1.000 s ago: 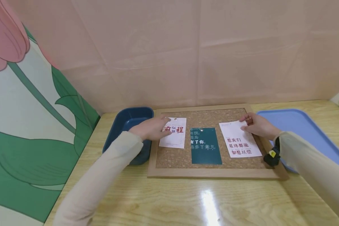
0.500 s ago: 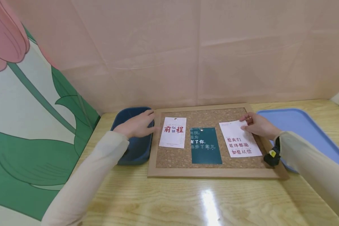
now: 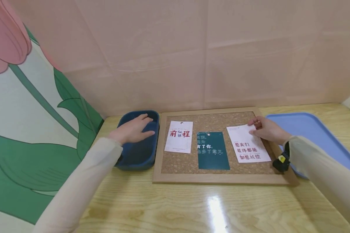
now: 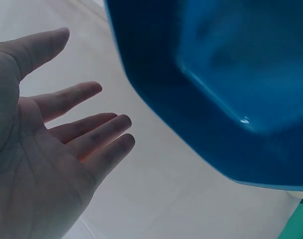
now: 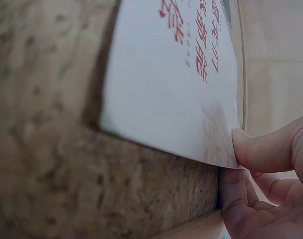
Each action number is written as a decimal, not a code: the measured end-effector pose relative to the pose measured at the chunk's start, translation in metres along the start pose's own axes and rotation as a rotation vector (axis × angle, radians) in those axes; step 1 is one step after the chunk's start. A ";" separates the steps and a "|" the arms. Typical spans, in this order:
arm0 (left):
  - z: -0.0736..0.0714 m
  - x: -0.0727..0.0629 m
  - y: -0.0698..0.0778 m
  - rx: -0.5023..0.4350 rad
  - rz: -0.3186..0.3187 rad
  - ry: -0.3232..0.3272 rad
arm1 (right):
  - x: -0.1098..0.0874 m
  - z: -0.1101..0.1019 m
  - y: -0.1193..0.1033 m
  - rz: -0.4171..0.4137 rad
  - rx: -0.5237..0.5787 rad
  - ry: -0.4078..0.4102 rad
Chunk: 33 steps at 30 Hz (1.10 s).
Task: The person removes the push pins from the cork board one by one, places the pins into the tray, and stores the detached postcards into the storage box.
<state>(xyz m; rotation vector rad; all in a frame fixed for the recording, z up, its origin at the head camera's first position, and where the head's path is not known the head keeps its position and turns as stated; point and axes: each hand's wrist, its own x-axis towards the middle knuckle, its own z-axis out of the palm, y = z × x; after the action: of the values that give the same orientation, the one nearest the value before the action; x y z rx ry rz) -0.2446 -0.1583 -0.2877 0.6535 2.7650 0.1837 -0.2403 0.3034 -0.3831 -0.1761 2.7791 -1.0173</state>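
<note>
Over the dark blue bin (image 3: 137, 166) my left hand (image 3: 132, 130) is spread, holding nothing; in the left wrist view its fingers (image 4: 104, 139) lie apart beside the bin's wall (image 4: 156, 94). My right hand (image 3: 269, 130) pinches the upper right corner of a white card (image 3: 249, 147) with red characters, between thumb and fingers in the right wrist view. That card lies at the right side of a wood-framed cork board (image 3: 215, 121). A dark green card (image 3: 213, 160) is fixed by a pin at the middle, and a white card (image 3: 178, 144) by a pin (image 3: 181, 123) at the left.
A light blue tray (image 3: 315, 129) stands to the right of the board, partly under the right forearm. Behind the table (image 3: 175, 207) hangs a pinkish cloth (image 3: 192, 64). A wall with a tulip picture (image 3: 40, 168) rises on the left.
My left hand has moved left, off the left white card, to a place over the dark blue bin. The right hand keeps its pinch on the right card.
</note>
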 end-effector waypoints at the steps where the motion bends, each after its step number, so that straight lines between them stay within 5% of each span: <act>1: 0.001 -0.001 -0.002 0.001 0.002 0.003 | 0.000 0.000 0.000 0.001 -0.002 0.001; 14: 0.015 -0.017 -0.033 0.002 -0.027 0.011 | 0.000 0.001 0.000 -0.003 0.010 0.002; 33: 0.021 -0.031 -0.052 -0.022 -0.033 0.030 | -0.001 0.000 0.002 -0.012 0.002 -0.003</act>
<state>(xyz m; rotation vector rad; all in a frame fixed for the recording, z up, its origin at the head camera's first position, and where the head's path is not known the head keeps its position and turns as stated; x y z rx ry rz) -0.2334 -0.2177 -0.3094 0.6044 2.7963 0.2189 -0.2395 0.3045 -0.3842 -0.1940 2.7776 -1.0218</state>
